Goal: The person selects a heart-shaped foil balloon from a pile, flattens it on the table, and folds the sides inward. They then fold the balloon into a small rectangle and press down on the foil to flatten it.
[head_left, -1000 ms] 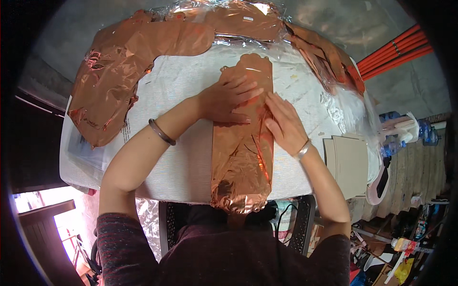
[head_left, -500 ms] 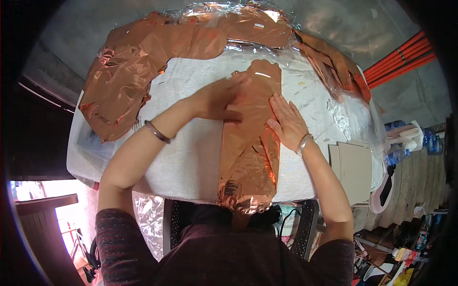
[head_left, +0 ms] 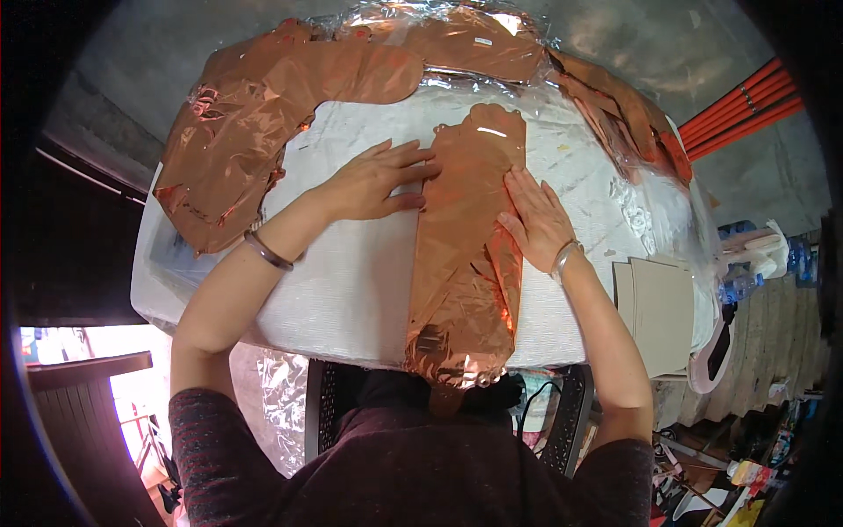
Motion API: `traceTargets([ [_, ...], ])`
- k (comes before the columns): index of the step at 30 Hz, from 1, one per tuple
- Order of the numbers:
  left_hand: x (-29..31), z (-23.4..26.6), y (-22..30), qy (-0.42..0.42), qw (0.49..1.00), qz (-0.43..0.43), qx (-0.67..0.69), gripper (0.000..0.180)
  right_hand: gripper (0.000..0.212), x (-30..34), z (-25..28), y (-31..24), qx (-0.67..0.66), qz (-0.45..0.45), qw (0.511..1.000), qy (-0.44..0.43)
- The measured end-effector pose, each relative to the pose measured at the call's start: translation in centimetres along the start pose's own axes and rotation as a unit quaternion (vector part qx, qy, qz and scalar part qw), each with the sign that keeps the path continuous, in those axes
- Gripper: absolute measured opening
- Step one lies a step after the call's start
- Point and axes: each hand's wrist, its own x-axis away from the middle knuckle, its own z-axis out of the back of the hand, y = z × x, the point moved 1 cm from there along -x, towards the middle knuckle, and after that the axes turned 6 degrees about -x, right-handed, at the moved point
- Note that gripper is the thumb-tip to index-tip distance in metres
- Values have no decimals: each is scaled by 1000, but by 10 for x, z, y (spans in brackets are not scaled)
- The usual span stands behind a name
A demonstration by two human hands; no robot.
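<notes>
A flat, copper-coloured foil balloon point(head_left: 465, 220), uninflated and folded lengthwise, lies on the white-covered table. Its crinkled lower end hangs over the near edge close to my body. My left hand point(head_left: 379, 182) is open, palm down, with its fingertips at the balloon's left edge. On the other side my right hand point(head_left: 540, 221) lies flat with fingers stretched, its fingertips and thumb resting on the right edge. Another copper foil balloon point(head_left: 237, 140) is spread at the far left. More foil balloons point(head_left: 474, 44) lie at the back, and a further bundle point(head_left: 619, 110) is at the far right.
Grey-beige cardboard sheets point(head_left: 660, 316) lie at the table's right edge. Clear plastic film point(head_left: 676, 220) is bunched behind them. Orange poles point(head_left: 738, 110) lean beyond the table at the right, with plastic bottles point(head_left: 742, 285) below. A black chair point(head_left: 566, 413) is beneath me.
My left hand has slid left from the top of the balloon to its left edge. My right hand stays on the right edge. The whole view has shifted slightly.
</notes>
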Motion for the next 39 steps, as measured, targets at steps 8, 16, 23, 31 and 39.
traceTargets([
  [8,-5,4,1,5,1000,-14,-22,53,60,-2,1,5,-4,4,1000,20],
  [16,2,0,2,30,999,-12,-38,50,58,-4,0,5,-11,10,999,34],
  [23,2,3,6,13,999,-7,-49,49,51,-27,24,13,-83,56,988,115],
  [31,0,1,4,17,999,-10,-44,50,50,-83,-2,0,-1,125,992,8],
  [39,-6,1,10,70,996,-58,-6,51,50,-83,-14,0,36,124,992,3],
])
